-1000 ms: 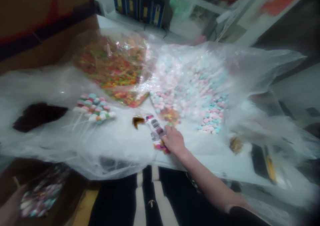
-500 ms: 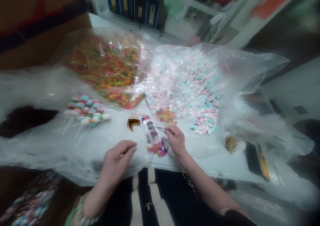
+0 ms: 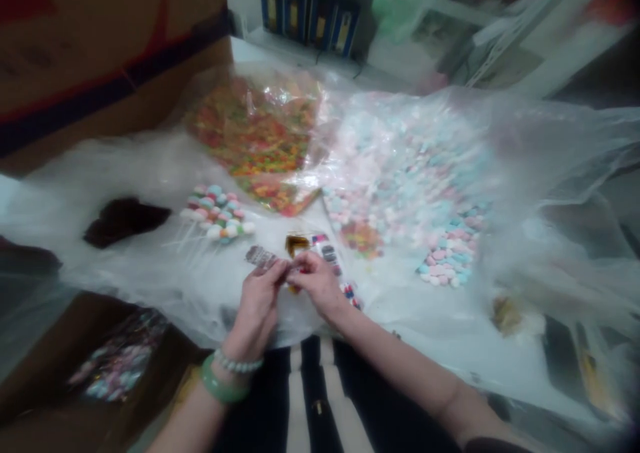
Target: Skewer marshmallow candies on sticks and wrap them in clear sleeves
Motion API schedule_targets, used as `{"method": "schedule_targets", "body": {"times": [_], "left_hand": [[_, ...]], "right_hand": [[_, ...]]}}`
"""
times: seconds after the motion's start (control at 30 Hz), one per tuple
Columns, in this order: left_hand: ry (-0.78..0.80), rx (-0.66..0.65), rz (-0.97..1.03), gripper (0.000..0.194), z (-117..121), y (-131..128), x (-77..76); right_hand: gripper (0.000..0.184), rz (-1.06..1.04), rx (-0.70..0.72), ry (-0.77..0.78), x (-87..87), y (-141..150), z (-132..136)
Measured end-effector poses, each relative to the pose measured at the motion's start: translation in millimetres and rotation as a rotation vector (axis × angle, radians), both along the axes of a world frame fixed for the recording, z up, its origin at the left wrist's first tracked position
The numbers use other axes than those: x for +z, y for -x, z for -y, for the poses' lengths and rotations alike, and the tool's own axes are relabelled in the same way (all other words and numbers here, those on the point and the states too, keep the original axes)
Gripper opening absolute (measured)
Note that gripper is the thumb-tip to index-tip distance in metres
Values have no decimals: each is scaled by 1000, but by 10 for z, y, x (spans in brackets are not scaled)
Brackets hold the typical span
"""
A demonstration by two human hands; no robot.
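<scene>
My left hand (image 3: 260, 299) and my right hand (image 3: 317, 285) meet at the near edge of a plastic-covered table (image 3: 150, 266). Both pinch a small clear printed packet (image 3: 263, 258) held between them, its end sticking out to the left. More small packets (image 3: 327, 253) and a gold twist (image 3: 297, 243) lie just beyond the fingers. A bunch of pastel lollipops (image 3: 216, 211) on white sticks rests to the left. Behind it stands a bag of orange and red sweets (image 3: 253, 133).
A wide clear bag of pink, white and blue sweets (image 3: 425, 199) spreads over the right half. A dark lump (image 3: 123, 219) lies at the left. A cardboard box with wrapped sweets (image 3: 115, 366) sits low left. Brown cartons (image 3: 100, 59) and shelves with blue binders (image 3: 305, 19) stand behind.
My left hand came up from the box at lower left to the table. Both hands have closed together on a packet in front of me. The view shifted slightly left.
</scene>
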State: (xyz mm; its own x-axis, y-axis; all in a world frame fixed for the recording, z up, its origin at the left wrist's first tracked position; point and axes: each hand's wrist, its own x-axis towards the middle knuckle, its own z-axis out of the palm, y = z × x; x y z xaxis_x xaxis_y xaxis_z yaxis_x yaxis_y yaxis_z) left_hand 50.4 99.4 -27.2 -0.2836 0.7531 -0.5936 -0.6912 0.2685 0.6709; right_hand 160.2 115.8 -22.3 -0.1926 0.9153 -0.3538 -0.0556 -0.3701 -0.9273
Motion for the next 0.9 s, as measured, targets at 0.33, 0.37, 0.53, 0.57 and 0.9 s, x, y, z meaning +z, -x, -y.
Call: {"method": "schedule_targets", "body": {"times": [0.33,0.37,0.53,0.57,0.9], "left_hand": [[87,-73,-19,14,-32,415,-105],[75,-19,-51,15,-33,414,-117],[-66,188,-154,23,-58,357,-122],[-85,217,-141,23,-64,362,-113],[56,96,33,18,112,613,-35]], "right_hand": [[11,142,198,134,-57,96,-83],[12,115,206,141,-63,118,-76],[20,-58,183,164,-83,296,-68],[20,-65,165,174,-86,327,-76],[32,335,258,-94,-53,497,-121]]}}
